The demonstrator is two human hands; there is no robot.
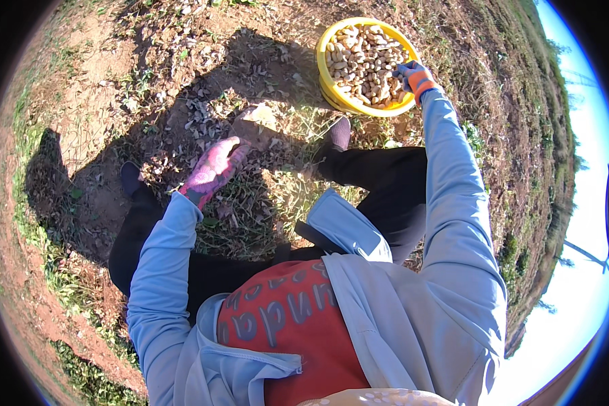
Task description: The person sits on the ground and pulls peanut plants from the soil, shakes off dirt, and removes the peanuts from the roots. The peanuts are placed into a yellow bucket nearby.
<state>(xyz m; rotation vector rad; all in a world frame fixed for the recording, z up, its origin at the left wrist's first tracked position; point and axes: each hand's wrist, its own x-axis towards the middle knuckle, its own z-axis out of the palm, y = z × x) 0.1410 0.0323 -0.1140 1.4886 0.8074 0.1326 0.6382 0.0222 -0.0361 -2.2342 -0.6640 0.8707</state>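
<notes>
A round yellow plastic tub point(330, 91) stands on the ground at the upper right, filled with unshelled peanuts point(368, 61). My right hand point(417, 78), in an orange and grey-blue work glove, is at the tub's right rim, its fingers bent over the edge by the peanuts. Whether it grips the rim or a peanut cannot be told. My left hand point(217, 165), in a pink patterned glove, hangs over the leaf-strewn soil between my feet, fingers curled towards the thumb. Its palm side is hidden, so anything inside it does not show.
My dark shoes point(340, 133) rest on the ground at either side. A pale stone or clod point(260, 115) lies below the tub, left of one shoe. Dry leaves, stalks and green weeds point(61, 284) cover the soil. My shadow falls across the left and middle ground.
</notes>
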